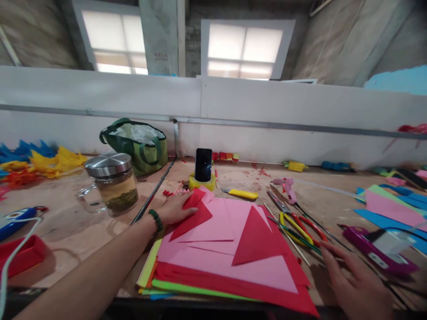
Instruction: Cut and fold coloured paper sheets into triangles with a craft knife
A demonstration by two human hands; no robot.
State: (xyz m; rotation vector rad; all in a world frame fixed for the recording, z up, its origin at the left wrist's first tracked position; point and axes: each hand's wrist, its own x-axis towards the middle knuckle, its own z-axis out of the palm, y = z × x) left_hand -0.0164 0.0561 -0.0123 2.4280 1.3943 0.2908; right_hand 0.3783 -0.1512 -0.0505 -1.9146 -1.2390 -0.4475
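My left hand (178, 207), with a green bead bracelet at the wrist, reaches over the stack's upper left. Its thumb and fingers close on a piece of red paper (195, 220). Under it lie pink sheets (213, 222), on a stack with red, green, yellow and orange edges. A red paper triangle (256, 240) rests at the stack's right. My right hand (355, 275) is beside the stack, fingers stretched forward and holding nothing visible. Its fingertips are close to the orange-handled scissors (312, 227); contact cannot be made out. Yellow-and-green-handled scissors (295, 229) lie alongside.
Behind the stack are a yellow utility knife (243, 194), a phone (203, 164) on a tape roll (202, 182) and a pink glue gun (286, 189). A glass mug (116, 191) and green bag (150, 153) stand left. A purple power strip (378, 251) with cables lies right.
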